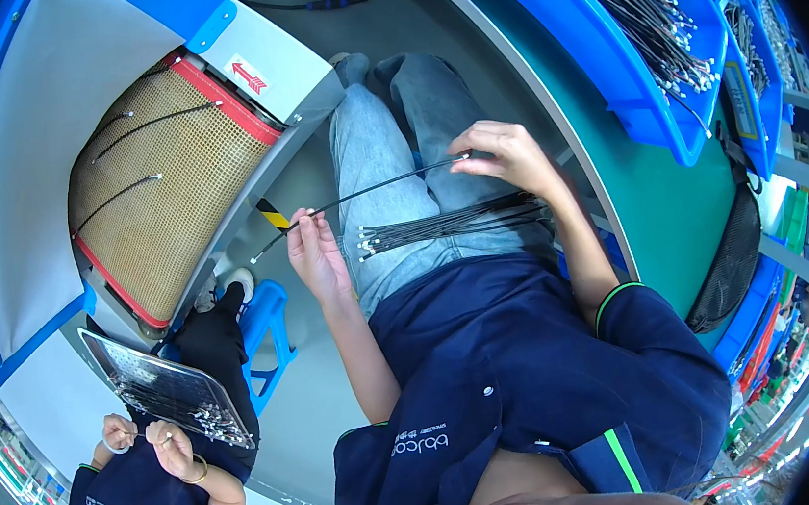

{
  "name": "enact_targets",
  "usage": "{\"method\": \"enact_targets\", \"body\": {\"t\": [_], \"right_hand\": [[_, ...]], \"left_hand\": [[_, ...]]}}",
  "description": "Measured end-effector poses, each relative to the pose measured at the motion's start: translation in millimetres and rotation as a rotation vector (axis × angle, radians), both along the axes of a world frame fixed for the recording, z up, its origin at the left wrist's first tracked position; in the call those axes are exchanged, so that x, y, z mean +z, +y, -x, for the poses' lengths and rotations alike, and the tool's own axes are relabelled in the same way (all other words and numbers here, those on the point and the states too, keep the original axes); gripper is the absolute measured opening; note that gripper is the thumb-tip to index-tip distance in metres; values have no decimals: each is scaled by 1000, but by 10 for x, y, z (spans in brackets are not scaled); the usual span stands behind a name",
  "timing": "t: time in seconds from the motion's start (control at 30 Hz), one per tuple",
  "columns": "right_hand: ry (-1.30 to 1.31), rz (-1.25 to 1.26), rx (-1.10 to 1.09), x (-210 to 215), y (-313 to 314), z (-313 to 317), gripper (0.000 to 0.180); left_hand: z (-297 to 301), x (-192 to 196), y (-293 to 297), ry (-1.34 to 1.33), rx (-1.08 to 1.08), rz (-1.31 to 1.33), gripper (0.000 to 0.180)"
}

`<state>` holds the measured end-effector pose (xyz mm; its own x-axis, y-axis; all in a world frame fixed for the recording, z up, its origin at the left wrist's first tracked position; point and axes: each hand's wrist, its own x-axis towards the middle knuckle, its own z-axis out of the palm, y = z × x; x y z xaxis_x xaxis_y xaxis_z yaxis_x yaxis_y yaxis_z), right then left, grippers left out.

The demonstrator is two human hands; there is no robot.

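Observation:
A thin black cable (368, 188) with small white end connectors is stretched at a slant above my lap. My left hand (317, 258) pinches it near its lower left end, and a short tail with a white connector sticks out past the fingers. Thumb and fingers of my right hand (510, 157) are closed on the cable's other end. Below it, a bundle of similar black cables (451, 227) lies across my thighs, its white connectors toward the left. The bundle's right end passes under my right wrist and forearm.
On the left, a machine's tan mesh belt (174, 168) with red edges carries several black cables. A co-worker's hands (168, 443) are beside a clear tray (177, 385) of cables, near a blue stool (268, 331). Blue bins (587, 21) of cables stand on the green table (660, 226) at right.

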<state>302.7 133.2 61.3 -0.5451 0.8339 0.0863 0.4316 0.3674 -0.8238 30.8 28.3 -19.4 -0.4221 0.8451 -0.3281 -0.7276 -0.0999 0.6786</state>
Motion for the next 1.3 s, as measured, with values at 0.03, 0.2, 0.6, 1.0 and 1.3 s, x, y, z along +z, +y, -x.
{"method": "enact_targets", "body": {"t": [0.03,0.2,0.6,1.0,1.3], "right_hand": [[44,-26,-17,6,14,2,18],[16,8,-73,124,86,101,19],[-239,94,104,158,83,354,17],[-148,-63,1,203,288,867,16],[-41,-137,-61,12,728,1968,18]], "left_hand": [[5,-11,1,2,-1,-3,17],[-32,-12,35,9,-19,27,17],[-116,23,110,-6,-42,39,15],[-168,-79,72,323,-430,217,29],[-347,-192,-72,864,-713,183,22]]}}
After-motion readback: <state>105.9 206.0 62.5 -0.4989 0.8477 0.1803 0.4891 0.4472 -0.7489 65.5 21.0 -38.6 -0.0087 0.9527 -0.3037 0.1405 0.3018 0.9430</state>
